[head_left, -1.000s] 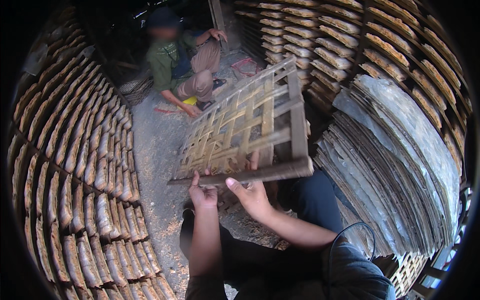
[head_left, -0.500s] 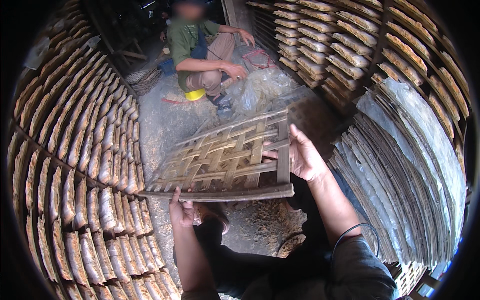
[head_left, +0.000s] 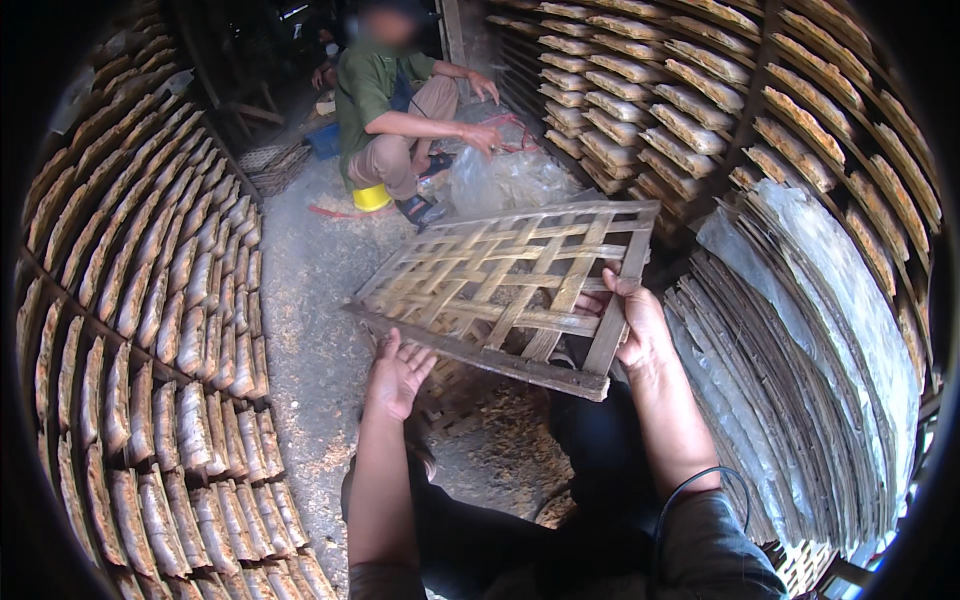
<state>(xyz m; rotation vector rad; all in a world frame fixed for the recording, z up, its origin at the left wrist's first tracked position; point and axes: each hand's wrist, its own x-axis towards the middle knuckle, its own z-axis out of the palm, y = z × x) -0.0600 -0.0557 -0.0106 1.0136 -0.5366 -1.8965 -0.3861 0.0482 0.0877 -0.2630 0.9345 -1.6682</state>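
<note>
A woven bamboo tray with a wooden rim hangs tilted in front of me, its slats crossing with wide gaps. My right hand grips its right end bar, thumb on top and fingers reaching through behind the slats. Close below the near left part of the rim, my left hand has its fingers spread and palm up; whether the fingertips touch the rim I cannot tell. More woven slats show low down beneath the tray, partly hidden by it.
Racks of filled trays rise on the left and at the back right. A tall stack of trays with plastic sheets stands at my right. Ahead, a person squats on a yellow seat beside clear plastic. Crumbs litter the floor.
The tray has moved right and turned, showing more of its face. My left hand has come off its lower rim and opened. My right hand keeps its grip.
</note>
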